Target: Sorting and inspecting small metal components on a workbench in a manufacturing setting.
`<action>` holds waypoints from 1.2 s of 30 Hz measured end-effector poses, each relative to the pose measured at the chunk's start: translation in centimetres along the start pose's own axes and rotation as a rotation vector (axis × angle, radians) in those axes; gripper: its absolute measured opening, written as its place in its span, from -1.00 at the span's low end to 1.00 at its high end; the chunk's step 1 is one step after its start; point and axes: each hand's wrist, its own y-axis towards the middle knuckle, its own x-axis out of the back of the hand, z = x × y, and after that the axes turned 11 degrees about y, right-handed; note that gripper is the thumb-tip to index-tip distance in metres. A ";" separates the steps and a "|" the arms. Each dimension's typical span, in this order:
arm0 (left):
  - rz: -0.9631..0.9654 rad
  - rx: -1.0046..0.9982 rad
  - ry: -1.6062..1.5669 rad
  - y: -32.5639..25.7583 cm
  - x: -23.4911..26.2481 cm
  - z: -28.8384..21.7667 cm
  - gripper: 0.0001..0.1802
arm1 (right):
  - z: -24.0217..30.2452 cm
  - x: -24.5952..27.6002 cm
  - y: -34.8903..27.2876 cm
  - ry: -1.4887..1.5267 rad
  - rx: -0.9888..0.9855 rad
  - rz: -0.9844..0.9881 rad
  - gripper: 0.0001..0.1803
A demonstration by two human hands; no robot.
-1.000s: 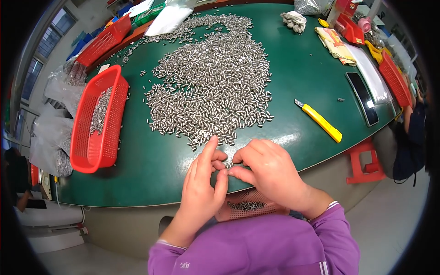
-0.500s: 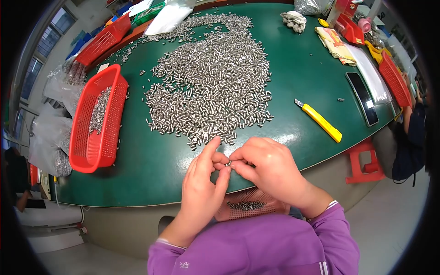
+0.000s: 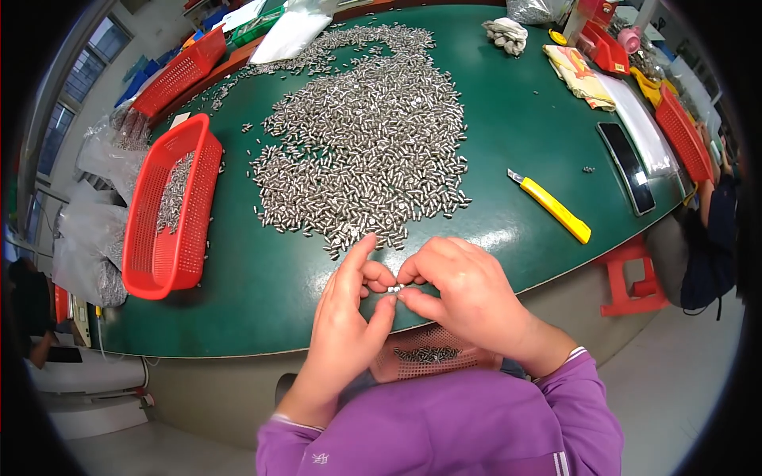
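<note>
Small silvery metal pins [image 3: 394, 289] sit between my two hands' fingertips, just above the near edge of the green table [image 3: 262, 317]. My left hand [image 3: 347, 305] pinches at them from one side, its index finger stretched up and away. From the other side my right hand [image 3: 464, 289] closes thumb and fingers on them. How the pieces are shared between the hands is too small to make out. Beyond my fingers spreads a wide pile of like metal pins [image 3: 369, 143]. Below the table edge, under my hands, a pink perforated basket [image 3: 386, 366] holds more small metal pieces.
A red perforated basket [image 3: 208, 182] with metal pins stands at the left. On the right lie a yellow utility knife [image 3: 556, 210], blade out, a phone [image 3: 627, 166] and a folded cloth [image 3: 578, 75]. A white glove [image 3: 506, 36] rests far back. Another person [image 3: 706, 238] sits at the right edge.
My fingertips have parted a little, and the metal pieces between them show more plainly. My hands otherwise stay in nearly the same place.
</note>
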 end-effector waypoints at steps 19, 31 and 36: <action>-0.178 -0.074 0.245 1.2 -0.5 -0.7 -0.25 | 0.2 2.3 0.4 0.069 0.092 0.144 -0.80; -0.088 -0.061 0.225 1.1 -0.5 -0.3 -0.31 | -0.4 0.8 1.7 -0.058 0.021 0.087 -0.82; -0.086 -0.067 0.204 0.3 -0.4 -0.4 -0.28 | -0.3 0.7 1.0 -0.031 0.042 0.056 -0.82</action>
